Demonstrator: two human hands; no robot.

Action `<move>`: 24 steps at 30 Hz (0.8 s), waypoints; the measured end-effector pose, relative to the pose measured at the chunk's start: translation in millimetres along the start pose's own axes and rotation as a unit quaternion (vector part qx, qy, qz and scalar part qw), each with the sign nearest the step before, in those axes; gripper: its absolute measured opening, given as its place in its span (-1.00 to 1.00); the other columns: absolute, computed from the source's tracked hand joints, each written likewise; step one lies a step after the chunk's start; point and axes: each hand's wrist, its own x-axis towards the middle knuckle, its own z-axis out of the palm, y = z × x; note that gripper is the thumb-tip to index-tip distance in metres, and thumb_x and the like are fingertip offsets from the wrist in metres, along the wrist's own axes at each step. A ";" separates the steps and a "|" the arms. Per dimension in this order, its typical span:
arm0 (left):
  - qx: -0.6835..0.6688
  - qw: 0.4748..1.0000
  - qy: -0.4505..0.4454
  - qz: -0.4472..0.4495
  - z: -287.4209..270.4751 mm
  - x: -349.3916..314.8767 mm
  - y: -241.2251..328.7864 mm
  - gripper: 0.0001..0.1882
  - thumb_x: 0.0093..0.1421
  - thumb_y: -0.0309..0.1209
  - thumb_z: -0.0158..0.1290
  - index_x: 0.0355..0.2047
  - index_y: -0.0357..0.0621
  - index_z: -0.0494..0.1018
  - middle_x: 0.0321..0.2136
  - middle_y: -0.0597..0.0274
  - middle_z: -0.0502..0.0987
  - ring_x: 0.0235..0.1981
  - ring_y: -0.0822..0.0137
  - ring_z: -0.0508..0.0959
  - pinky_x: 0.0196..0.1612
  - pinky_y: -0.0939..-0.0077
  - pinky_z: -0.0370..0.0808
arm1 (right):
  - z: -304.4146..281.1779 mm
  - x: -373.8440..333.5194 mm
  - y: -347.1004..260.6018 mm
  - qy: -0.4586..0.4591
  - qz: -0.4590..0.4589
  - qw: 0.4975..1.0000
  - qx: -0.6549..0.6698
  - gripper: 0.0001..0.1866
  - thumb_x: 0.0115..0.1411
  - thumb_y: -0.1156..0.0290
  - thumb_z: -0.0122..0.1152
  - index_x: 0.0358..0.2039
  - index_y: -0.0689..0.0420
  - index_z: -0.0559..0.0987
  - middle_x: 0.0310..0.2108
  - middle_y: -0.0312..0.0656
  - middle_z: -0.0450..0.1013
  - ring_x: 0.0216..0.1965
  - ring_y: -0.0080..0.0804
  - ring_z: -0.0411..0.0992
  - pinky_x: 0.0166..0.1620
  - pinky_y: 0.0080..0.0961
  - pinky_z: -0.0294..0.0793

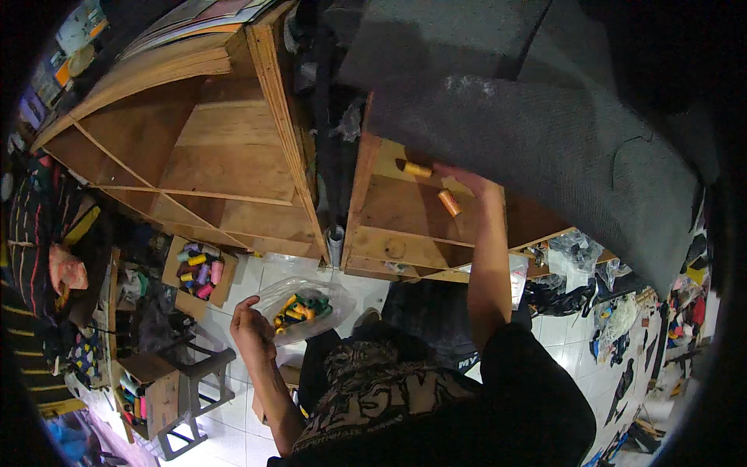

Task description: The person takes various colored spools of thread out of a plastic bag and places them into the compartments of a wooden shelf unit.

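My left hand (254,327) is closed on the edge of a clear plastic bag (340,300), which hangs low in front of my body. Inside the bag lie several yellow and green thread spools (299,310). My right hand (464,179) reaches into a wooden cabinet compartment, its fingers stretched toward a yellow thread spool (418,169) and apart from it. Shadow and the cabinet's dark cover dim and partly hide this hand. Below it, an orange thread spool (450,202) lies tilted on the compartment's wood.
A second wooden shelf unit (226,148) stands at the left. A dark textured sheet (537,148) overhangs the right cabinet. On the tiled floor are a cardboard box (201,276) of colored spools and a grey stool (198,389). Plastic bags and scraps (572,257) crowd the right side.
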 end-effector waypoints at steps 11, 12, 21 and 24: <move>-0.007 0.999 -0.045 0.001 10.3 5.7 -0.6 -0.75 0.21 -0.36 -0.12 -0.25 -0.33 0.37 -0.77 0.50 0.13 -0.85 0.65 0.09 -0.83 0.72 0.00 | -11.4 18.8 3.7 0.098 0.001 0.992 0.085 -0.49 -0.13 0.07 0.33 -0.22 0.13 0.56 -0.25 -0.09 0.49 -0.15 -0.24 0.43 -0.08 -0.43 0.38; 0.006 0.999 -0.037 -0.003 14.6 3.7 -0.9 -0.75 0.19 -0.36 -0.10 -0.24 -0.31 0.36 -0.77 0.52 0.11 -0.85 0.65 0.08 -0.83 0.72 -0.01 | -2.0 39.3 1.0 0.131 0.000 0.987 0.090 -0.50 -0.13 0.07 0.33 -0.22 0.14 0.55 -0.25 -0.09 0.49 -0.15 -0.24 0.43 -0.08 -0.43 0.38; -0.020 0.999 -0.031 -0.006 16.1 -13.6 -4.2 -0.77 0.21 -0.36 -0.09 -0.26 -0.30 0.38 -0.78 0.52 0.12 -0.84 0.65 0.08 -0.82 0.71 -0.02 | 76.2 117.5 -34.5 0.133 0.014 0.989 0.068 -0.54 -0.09 0.14 0.30 -0.22 0.16 0.54 -0.25 -0.09 0.48 -0.15 -0.27 0.43 -0.09 -0.46 0.38; -0.009 0.999 -0.025 -0.030 16.3 -15.2 -4.2 -0.77 0.21 -0.36 -0.09 -0.26 -0.31 0.37 -0.78 0.52 0.11 -0.84 0.65 0.07 -0.81 0.70 -0.03 | 72.5 117.8 -33.3 0.129 0.012 0.989 0.074 -0.55 -0.08 0.16 0.28 -0.21 0.17 0.53 -0.25 -0.09 0.48 -0.15 -0.28 0.42 -0.10 -0.47 0.38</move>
